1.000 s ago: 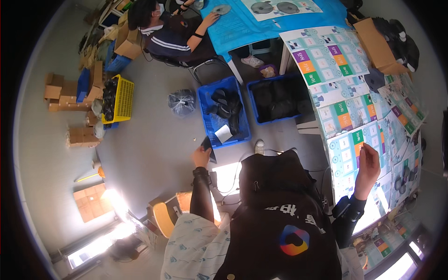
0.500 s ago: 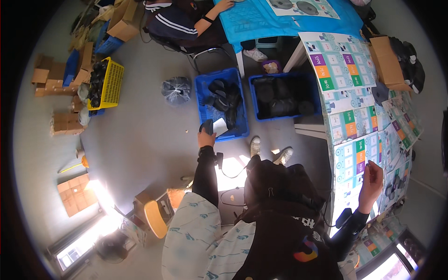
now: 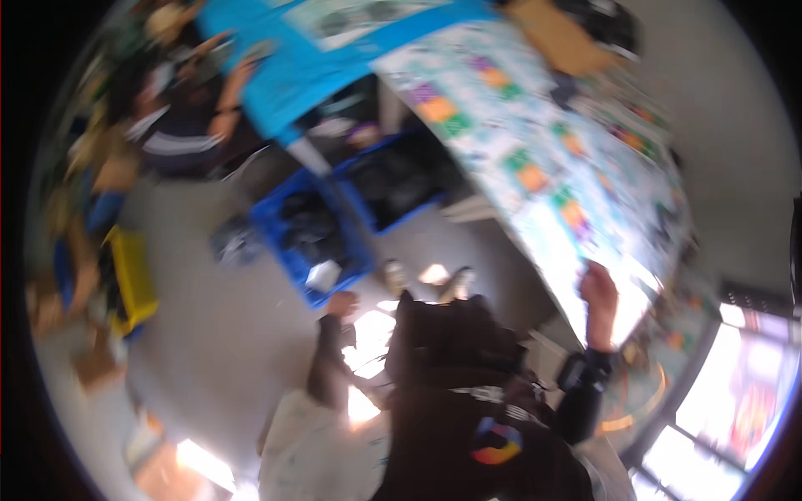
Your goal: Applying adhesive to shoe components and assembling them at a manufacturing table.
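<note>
My left hand [image 3: 342, 304] is beside the near edge of a blue crate [image 3: 364, 264], close to a small white piece [image 3: 322, 275] at that end. Motion smears its fingers, and no dark object shows in it. Dark, shiny parts [image 3: 309, 219] fill the crate. Out to the right, my right hand [image 3: 599, 292] is over or just in front of the near part of a table covered with printed sheets [image 3: 535, 179]. Its fingers look bent but are too blurred to read, and nothing plain shows in them.
A second blue crate [image 3: 380, 224] with dark round pieces stands beside the first. A clear plastic bag [image 3: 236, 240] lies on the floor. A yellow basket [image 3: 135, 275] and cardboard boxes line the left. Another person [image 3: 180, 125] sits at the blue-covered table [image 3: 284, 79].
The whole view has swung round, with blur; crates and table appear further left. The dark object that was in my left hand no longer shows there. My right hand stays out by the table.
</note>
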